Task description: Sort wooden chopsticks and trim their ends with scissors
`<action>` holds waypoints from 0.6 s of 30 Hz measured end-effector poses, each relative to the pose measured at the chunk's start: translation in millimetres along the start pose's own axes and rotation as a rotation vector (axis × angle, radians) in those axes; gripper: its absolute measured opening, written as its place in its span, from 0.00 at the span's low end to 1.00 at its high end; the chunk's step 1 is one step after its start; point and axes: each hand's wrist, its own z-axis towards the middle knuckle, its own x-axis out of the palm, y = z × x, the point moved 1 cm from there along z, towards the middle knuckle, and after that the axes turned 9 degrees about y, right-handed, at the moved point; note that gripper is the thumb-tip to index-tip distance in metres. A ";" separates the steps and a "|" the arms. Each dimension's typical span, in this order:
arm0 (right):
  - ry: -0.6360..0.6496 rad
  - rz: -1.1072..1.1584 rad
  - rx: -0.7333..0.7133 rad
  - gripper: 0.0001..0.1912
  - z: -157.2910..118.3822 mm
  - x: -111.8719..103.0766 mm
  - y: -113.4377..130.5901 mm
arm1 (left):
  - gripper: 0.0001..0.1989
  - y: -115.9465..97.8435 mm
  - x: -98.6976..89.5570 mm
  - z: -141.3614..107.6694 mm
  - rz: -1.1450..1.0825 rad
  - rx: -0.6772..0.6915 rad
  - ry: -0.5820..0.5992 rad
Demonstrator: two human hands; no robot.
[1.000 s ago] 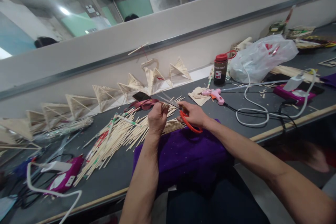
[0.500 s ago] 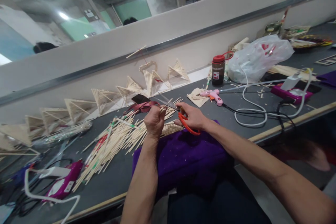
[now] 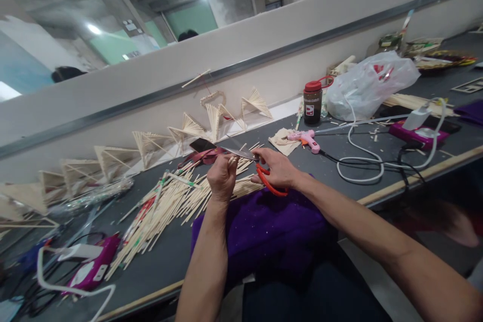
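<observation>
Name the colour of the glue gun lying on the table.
The glue gun is pink; it shows best in the head view.

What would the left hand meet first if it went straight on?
Likely the scissor blades, which lie just beyond the left hand in the picture, though depth between them is unclear.

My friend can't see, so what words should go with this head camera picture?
The right hand holds red-handled scissors beside the left hand, which grips thin sticks above a purple cloth. A pile of pale sticks and a pink glue gun lie on the dark table.
</observation>
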 end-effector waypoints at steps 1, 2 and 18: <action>0.002 -0.003 -0.002 0.34 -0.1 0.3 0.3 | 0.05 0.1 0.1 -0.1 0.002 0.003 -0.002; 0.003 -0.007 -0.004 0.34 -0.1 0.5 0.5 | 0.05 0.1 0.1 -0.2 0.006 0.010 -0.003; -0.022 -0.009 -0.013 0.34 0.8 4.3 -4.6 | 0.06 0.8 2.4 -0.4 0.005 0.018 0.018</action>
